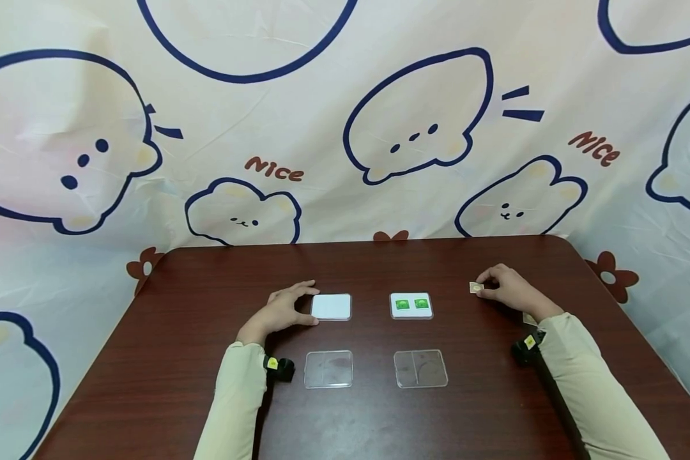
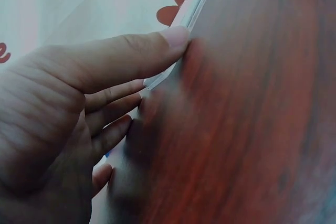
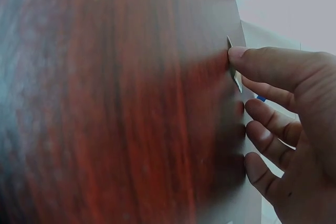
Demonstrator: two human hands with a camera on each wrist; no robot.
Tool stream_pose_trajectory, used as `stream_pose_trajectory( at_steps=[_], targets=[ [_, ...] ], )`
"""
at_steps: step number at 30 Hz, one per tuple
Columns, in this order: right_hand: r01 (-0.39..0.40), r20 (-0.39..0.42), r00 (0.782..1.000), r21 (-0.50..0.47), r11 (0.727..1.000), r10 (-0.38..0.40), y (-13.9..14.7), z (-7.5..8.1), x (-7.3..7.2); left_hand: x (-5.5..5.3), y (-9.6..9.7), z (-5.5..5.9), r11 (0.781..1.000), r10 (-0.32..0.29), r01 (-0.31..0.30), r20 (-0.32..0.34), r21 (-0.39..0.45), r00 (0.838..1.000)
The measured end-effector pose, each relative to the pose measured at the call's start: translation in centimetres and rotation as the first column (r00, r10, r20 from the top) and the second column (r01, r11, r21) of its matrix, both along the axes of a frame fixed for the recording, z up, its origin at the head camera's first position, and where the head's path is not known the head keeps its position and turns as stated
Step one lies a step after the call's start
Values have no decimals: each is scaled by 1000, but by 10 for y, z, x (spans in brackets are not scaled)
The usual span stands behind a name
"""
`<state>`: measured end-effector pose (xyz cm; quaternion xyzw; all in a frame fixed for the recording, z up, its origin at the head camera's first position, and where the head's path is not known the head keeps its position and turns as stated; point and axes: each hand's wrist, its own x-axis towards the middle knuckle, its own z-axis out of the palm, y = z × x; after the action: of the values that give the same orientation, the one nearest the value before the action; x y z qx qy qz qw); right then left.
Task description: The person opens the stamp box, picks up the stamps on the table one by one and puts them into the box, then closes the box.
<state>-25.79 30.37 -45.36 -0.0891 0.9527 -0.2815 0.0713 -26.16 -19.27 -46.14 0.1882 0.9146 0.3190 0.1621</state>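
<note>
Cream square card [image 1: 473, 287] in right grip [image 1: 512, 291]

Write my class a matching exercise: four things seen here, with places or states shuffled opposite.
1. left hand
2. right hand
3. two green squares
4. two clear plastic pieces

A. side by side on a white case
B. pinching a small pale card
C. transparent, lying on the table
D. holding the plain white case

Pairs: 1-D; 2-B; 3-A; 4-C

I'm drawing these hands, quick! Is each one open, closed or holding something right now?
Left hand: holding the white case by its left end.
Right hand: pinching a small pale square.
</note>
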Motion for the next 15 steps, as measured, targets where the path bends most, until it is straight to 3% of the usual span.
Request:
stream_pose_trajectory(
  at_steps=[10, 15],
  targets=[
    [-12, 16, 1000, 11, 1000, 12, -4, 0, 0, -1, -1, -1, 1000, 0, 0, -1, -4, 1000],
    [-46, -21, 999, 37, 998, 47, -14, 3, -1, -1, -1, -1, 1000, 1, -1, 2, 2, 1000]
  ],
)
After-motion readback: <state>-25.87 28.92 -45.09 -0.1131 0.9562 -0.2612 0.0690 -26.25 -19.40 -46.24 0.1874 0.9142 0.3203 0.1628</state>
